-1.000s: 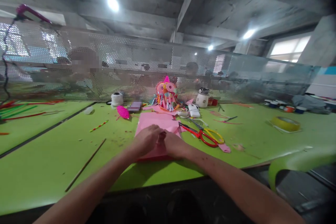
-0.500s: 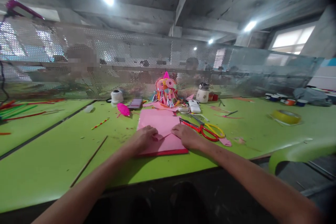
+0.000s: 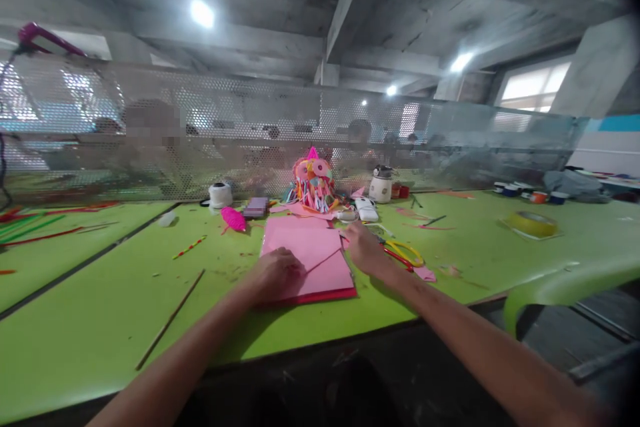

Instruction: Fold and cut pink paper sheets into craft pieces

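A sheet of pink paper [image 3: 320,280] with a slanting fold or edge lies on a stack of pink and red sheets at the front of the table. Pressed on its left part is my left hand [image 3: 278,273], fingers bent together against the paper. Beyond the stack's right edge, my right hand [image 3: 365,248] reaches over the scissors, its fingers curled downward. Whatever lies under those fingertips is hidden. From beneath this hand show red scissor handles [image 3: 400,257] and yellow scissor handles [image 3: 411,252].
Behind the paper stands a fringed pink figure [image 3: 313,180]. Around it are a white thread spool [image 3: 221,195], magenta yarn [image 3: 233,219], a white bottle [image 3: 381,185] and a white device [image 3: 367,209]. A thin stick [image 3: 170,320] lies left, yellow tape [image 3: 531,223] right. A perforated screen [image 3: 240,120] runs behind.
My right hand has left the paper's fold and moved right and away from me, onto the scissors. My left hand stays on the paper. The view has tilted slightly upward.
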### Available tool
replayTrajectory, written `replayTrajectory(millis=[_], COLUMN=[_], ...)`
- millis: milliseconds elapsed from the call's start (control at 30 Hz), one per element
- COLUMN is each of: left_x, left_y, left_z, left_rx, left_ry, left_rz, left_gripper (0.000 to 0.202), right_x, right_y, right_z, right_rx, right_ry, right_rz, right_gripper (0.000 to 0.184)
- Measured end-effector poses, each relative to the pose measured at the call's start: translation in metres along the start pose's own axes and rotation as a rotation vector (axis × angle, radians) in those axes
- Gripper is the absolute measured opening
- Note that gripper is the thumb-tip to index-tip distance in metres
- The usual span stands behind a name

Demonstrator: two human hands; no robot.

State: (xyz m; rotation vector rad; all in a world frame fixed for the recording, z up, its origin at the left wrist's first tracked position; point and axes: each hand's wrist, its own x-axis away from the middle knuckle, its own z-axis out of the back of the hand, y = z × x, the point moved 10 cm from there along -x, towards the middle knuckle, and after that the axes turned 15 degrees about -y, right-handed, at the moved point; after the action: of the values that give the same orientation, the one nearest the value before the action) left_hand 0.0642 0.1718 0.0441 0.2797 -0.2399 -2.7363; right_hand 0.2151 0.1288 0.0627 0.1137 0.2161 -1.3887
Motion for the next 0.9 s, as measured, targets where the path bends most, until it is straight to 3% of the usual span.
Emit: replayTrajectory(millis=[133, 200, 433, 633, 900], left_x=[-0.001, -0.002, 0.007, 0.013, 0.017], left_y=[-0.002, -0.003, -0.014, 0.008, 0.014], left_z=[0.0, -0.001, 0.005, 0.005, 0.009], left_rx=[0.029, 0.024, 0.088, 0.172, 0.175], left_ry=[0.035, 0.048, 0.1, -0.02, -0.057], left_rz=[0.016, 0.028, 0.161, -0.111, -0.162], left_gripper=[0.029, 0.023, 0.011, 0.015, 0.024], right_x=[0.002, 0.003, -0.003, 0.001, 0.002], right_y=[-0.047, -0.054, -0.046, -0.052, -0.053], right_z=[-0.023, -0.033, -0.039, -0.04, -0.038], right_rx=[-0.078, -0.159, -0.17, -0.072, -0.058], right_ry=[-0.1, -0.121, -0.147, -0.141, -0.141], right_rz=[0.256, 0.302, 0.246, 0.204, 0.21], right_gripper=[0.034, 0.038, 0.034, 0.029, 0.027])
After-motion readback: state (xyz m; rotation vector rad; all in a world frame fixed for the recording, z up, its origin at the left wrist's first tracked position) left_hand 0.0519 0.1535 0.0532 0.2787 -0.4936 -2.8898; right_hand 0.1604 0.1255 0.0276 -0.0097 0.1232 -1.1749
